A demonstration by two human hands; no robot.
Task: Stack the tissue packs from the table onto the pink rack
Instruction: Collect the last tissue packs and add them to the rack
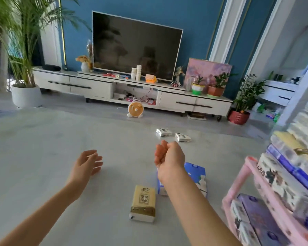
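On the pale table (43,157) lie a yellow tissue pack (143,204) near me and a blue tissue pack (198,176) partly hidden under my right forearm. Two small white packs (164,132) (183,137) rest farther back. The pink rack (245,176) stands at the right, its shelves filled with several stacked packs. My left hand (88,162) hovers over the table with fingers apart and nothing in it. My right hand (168,154) is raised above the blue pack, fingers loosely curled, holding nothing.
Beyond the table's far edge stand a white TV cabinet (100,86) with a television (137,47), a small orange fan (135,109) on the floor, and potted plants at left (25,96) and right (238,116).
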